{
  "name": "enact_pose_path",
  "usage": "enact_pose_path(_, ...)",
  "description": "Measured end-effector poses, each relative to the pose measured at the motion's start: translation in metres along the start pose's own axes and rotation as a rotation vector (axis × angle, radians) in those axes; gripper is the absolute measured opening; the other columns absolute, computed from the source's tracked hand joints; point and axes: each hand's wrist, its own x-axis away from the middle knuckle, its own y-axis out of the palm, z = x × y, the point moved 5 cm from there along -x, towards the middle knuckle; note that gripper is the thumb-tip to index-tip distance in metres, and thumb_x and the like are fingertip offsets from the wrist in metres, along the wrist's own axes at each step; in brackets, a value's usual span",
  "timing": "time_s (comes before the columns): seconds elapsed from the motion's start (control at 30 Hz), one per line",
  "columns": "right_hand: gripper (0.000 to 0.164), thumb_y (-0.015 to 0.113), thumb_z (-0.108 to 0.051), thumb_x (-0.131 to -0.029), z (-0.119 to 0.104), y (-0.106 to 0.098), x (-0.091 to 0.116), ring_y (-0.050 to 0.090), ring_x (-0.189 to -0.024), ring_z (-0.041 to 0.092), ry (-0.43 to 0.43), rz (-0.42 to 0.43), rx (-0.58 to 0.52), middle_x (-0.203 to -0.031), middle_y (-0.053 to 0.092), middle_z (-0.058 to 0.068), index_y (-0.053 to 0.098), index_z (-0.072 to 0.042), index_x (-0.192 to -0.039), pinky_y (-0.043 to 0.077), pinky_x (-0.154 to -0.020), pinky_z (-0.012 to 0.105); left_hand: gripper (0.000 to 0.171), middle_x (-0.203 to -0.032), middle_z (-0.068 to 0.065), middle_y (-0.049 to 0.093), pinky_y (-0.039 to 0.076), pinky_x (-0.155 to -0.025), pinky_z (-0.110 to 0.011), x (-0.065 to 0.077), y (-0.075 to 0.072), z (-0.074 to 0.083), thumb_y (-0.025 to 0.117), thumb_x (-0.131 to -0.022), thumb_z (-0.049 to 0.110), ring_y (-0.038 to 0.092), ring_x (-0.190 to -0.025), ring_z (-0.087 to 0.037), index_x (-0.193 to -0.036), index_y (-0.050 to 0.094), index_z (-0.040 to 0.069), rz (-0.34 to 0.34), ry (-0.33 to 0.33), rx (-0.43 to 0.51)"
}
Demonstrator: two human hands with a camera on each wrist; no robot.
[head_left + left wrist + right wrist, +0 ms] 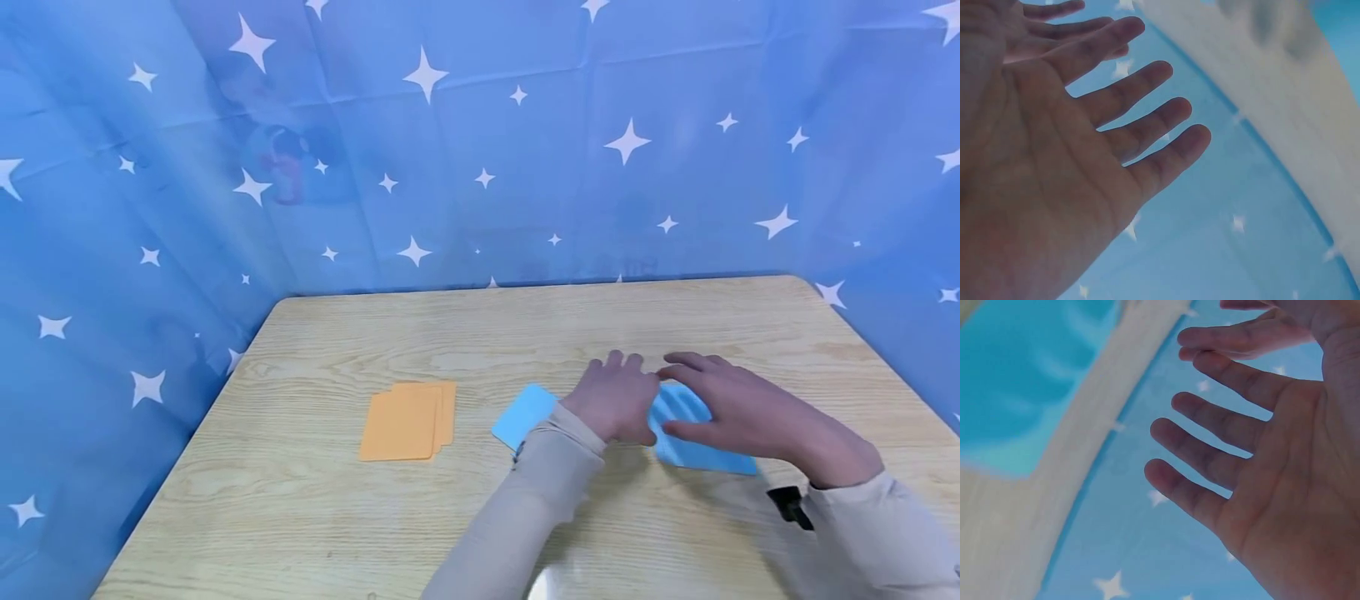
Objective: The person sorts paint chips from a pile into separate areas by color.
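Observation:
My left hand (615, 398) hovers over the table, right of a small light-blue card (523, 417), its forearm partly covering that card. Close by on the right, my right hand (738, 408) hangs above a larger blue piece (705, 454) that looks like several cards lying together; the hand hides part of it. In the left wrist view the left palm (1054, 169) faces the camera with fingers spread and nothing held. The right wrist view likewise shows the right palm (1285, 462) bare, with blue card surface (1016, 381) below it. Fingertips of both hands come close together.
Several orange cards (397, 427) overlap in a pile on the left half of the wooden table (262, 500). A blue curtain with white stars (465, 150) hangs behind and beside the table. A black tab (790, 507) shows at the right cuff.

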Motion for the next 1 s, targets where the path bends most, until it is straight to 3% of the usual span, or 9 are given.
enact_pose_path(0.33, 0.063, 0.071, -0.043, -0.095, -0.060, -0.014, -0.034, 0.043, -0.140, 0.047, -0.073, 0.034, -0.033, -0.155, 0.044, 0.021, 0.055, -0.007, -0.144, 0.040, -0.104, 0.067, 0.072, -0.159, -0.002, 0.040, 0.038, -0.116, -0.043, 0.051, -0.006, -0.086, 0.079, -0.085, 0.052, 0.035, -0.148, -0.027, -0.146, 0.055, 0.023, 0.073, -0.098, 0.082)
enact_pose_path(0.57, 0.069, 0.071, -0.046, -0.094, -0.085, -0.016, -0.050, 0.043, -0.141, 0.042, -0.096, 0.040, -0.048, -0.155, 0.045, 0.017, 0.051, -0.008, -0.148, 0.037, -0.108, 0.066, 0.078, -0.162, -0.009, 0.036, 0.033, -0.119, -0.050, 0.087, -0.012, -0.140, 0.080, -0.085, 0.048, 0.028, -0.152, -0.035, -0.150, 0.051, 0.016, 0.104, -0.183, 0.143)
enact_pose_path(0.73, 0.073, 0.072, -0.047, -0.092, -0.093, -0.010, -0.056, 0.047, -0.137, 0.042, -0.086, 0.031, -0.029, -0.152, 0.049, 0.017, 0.051, -0.006, -0.148, 0.040, -0.107, 0.063, 0.081, -0.166, -0.005, 0.031, 0.029, -0.121, -0.053, 0.093, -0.010, -0.152, 0.085, -0.082, 0.045, 0.022, -0.155, -0.037, -0.151, 0.050, 0.020, 0.103, -0.171, 0.176)
enact_pose_path(0.87, 0.080, 0.074, -0.051, -0.089, -0.098, 0.002, -0.061, 0.055, -0.129, 0.042, -0.057, -0.014, -0.004, -0.147, 0.054, 0.018, 0.051, -0.003, -0.148, 0.046, -0.102, 0.060, 0.088, -0.168, 0.002, 0.027, 0.026, -0.123, -0.053, 0.090, 0.001, -0.150, 0.089, -0.078, 0.040, 0.017, -0.157, -0.036, -0.154, 0.047, 0.025, 0.040, -0.135, 0.179)
enact_pose_path(1.0, 0.092, 0.074, -0.061, -0.085, -0.101, 0.024, -0.069, 0.059, -0.124, 0.044, -0.004, -0.120, 0.030, -0.143, 0.056, 0.023, 0.048, 0.000, -0.149, 0.048, -0.098, 0.060, 0.094, -0.168, 0.004, 0.028, 0.024, -0.124, -0.052, 0.083, 0.020, -0.144, 0.090, -0.077, 0.039, 0.016, -0.157, -0.034, -0.156, 0.043, 0.025, -0.039, -0.089, 0.180)
